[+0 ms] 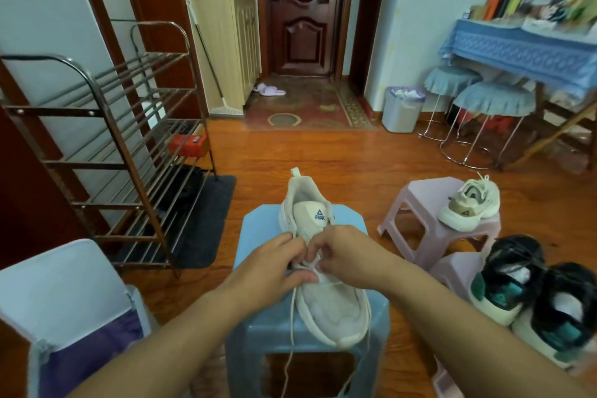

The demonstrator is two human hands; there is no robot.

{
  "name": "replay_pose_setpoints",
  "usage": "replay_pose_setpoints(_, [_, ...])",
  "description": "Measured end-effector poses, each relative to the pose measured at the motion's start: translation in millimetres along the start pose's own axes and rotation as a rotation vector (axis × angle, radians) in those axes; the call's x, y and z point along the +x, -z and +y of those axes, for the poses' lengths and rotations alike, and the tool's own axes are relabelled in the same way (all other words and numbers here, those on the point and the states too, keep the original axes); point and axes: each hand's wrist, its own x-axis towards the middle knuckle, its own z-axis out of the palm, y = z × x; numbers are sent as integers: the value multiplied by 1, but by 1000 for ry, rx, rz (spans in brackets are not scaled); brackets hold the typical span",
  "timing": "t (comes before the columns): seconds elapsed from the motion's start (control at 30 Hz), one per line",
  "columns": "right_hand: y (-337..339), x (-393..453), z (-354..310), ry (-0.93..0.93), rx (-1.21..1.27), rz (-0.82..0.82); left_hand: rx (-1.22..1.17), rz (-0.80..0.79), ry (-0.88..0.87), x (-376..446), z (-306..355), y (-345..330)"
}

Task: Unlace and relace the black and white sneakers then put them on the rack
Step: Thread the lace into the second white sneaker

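A: Where are your hands right now?

B: Close together over the white sneaker (pixel 323 271) on the blue stool (pixel 307 333). Your left hand (pixel 274 268) and right hand (pixel 345 255) both have curled fingers pinching the lace (pixel 292 310) near the middle eyelets.

A: And the black and white sneakers?

B: The dark pair (pixel 529 297) with white soles sits on the floor at your right, untouched. The rack (pixel 106 139) stands well apart on your left, and a second white sneaker (pixel 468 200) rests on the pink stool (pixel 429 229).

A: What could go wrong from here?

B: Two loose lace ends hang off the stool's front edge; if you pull hard on one, I'd expect it to slip out of an eyelet or leave the ends uneven. The shoe's toe sits near that edge too, so a sharp tug toward you could drag it off
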Motion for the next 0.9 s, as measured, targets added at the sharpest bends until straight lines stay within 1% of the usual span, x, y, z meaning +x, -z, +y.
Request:
replay_pose_setpoints(0.17, [-1,9,-2,-19,60,-37,-6,37,-17,2,-5,1])
replay_pose_setpoints(0.3, [-1,6,0,-14,56,5,-2,38,-27,4,-3,3])
replay_pose_setpoints(0.4, [-4,0,-5,-40,100,19,-31,29,-39,5,0,6])
replay_pose_setpoints(0.43, [-2,1,-4,-59,123,44,-33,22,-46,5,1,8])
replay_pose_setpoints(0.47, [4,4,0,-83,172,127,-32,15,-52,4,2,9])
replay_pose_setpoints(0.53, [22,9,11,-137,373,374,-7,-4,-64,0,4,11])
replay_pose_setpoints(0.57, [33,10,16,-127,492,451,20,-11,-62,-2,5,13])
replay_pose_setpoints(0.6, [38,8,20,-86,590,459,42,-4,-51,-4,7,12])
replay_pose_setpoints(0.63, [40,7,20,-32,643,424,46,32,-35,-4,11,13])
replay_pose_setpoints(0.67, [38,3,18,21,657,373,6,88,-13,-3,17,13])
replay_pose_setpoints(0.73, [28,1,10,111,623,317,-198,219,53,4,33,16])
replay_pose_setpoints(0.8, [24,5,4,141,645,376,-409,296,139,13,45,20])
replay_pose_setpoints(0.87, [28,9,2,86,783,471,-574,320,287,17,54,25])
replay_pose_setpoints(0.9, [29,9,3,39,812,500,-671,329,365,17,56,27])
